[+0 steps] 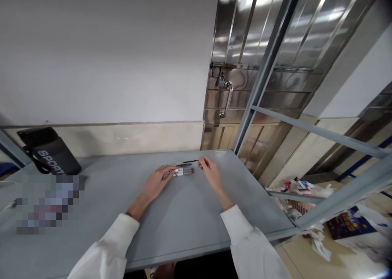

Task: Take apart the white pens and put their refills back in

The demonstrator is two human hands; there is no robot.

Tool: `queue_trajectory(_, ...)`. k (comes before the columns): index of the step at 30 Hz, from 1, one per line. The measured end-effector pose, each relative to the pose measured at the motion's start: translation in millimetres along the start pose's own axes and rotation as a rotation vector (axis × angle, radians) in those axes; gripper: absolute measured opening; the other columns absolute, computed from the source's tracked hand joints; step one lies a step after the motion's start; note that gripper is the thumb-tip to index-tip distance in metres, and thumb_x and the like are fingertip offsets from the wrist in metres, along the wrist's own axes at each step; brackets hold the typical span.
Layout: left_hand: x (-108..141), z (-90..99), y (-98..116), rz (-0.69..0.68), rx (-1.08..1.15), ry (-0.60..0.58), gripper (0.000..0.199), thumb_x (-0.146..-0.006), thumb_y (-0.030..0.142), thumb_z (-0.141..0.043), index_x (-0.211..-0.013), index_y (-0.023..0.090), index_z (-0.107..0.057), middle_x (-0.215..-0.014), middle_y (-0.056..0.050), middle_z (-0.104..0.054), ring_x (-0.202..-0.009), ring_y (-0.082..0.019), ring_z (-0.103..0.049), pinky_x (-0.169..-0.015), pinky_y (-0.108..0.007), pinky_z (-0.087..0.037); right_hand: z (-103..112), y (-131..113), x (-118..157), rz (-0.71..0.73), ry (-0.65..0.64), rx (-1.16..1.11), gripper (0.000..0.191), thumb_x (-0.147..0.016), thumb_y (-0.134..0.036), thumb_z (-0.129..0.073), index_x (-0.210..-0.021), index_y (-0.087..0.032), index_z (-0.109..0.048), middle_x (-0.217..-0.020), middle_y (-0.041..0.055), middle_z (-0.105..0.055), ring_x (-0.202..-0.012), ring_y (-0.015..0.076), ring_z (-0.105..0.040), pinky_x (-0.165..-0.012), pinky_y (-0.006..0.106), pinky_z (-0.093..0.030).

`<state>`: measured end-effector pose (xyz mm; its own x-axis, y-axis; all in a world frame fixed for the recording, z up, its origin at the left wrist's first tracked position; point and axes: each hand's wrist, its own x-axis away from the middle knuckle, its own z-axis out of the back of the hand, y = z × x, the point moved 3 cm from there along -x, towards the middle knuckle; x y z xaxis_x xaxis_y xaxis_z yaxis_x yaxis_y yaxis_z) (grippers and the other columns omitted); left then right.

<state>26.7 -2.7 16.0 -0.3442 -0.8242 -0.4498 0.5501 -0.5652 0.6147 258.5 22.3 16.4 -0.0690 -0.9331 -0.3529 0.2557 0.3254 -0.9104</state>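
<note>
Several pens [183,171] lie side by side on the grey table [190,213], near its far edge. My left hand [157,180] rests on the table with its fingertips touching the left ends of these pens. One thin dark pen [187,162] lies just behind them. My right hand [208,169] pinches the right end of that thin pen between its fingertips. Both arms wear white sleeves.
A black bottle [50,152] marked "SPORT" stands at the back left by the wall. A blurred patch [45,201] sits on the left of the table. A metal door with a handle and padlock [225,95] stands behind. Rubbish [303,201] lies on the floor at right.
</note>
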Motion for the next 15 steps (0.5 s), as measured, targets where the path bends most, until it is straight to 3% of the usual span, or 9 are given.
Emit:
queue_trajectory(6,-0.6,1.6,-2.9,-0.006,-0.057,0.036,0.027,-0.098,0.036,-0.047,-0.114,0.027,-0.067,-0.107,-0.003,-0.069,-0.100,-0.021,-0.062,-0.090,-0.034,-0.049,-2.8,1.9,-0.6,0.031,-0.029,-0.009,0.042,-0.088,-0.061,-0.048,-0.084,-0.021,-0.061,-0.075,0.0026,-0.063,-0.068,0.0171,-0.056,-0.066,0.028,-0.042)
queue_trajectory(15,-2.2,1.7,-6.5,-0.023,-0.089,0.054,0.030,-0.096,0.024,-0.048,-0.120,0.029,-0.064,-0.112,-0.002,-0.068,-0.102,-0.021,-0.059,-0.088,-0.034,-0.049,-2.2,3.5,0.0,0.043,-0.024,0.050,0.047,-0.085,-0.064,-0.050,-0.092,-0.019,-0.063,-0.074,0.0036,-0.063,-0.067,0.0187,-0.057,-0.064,0.029,-0.043)
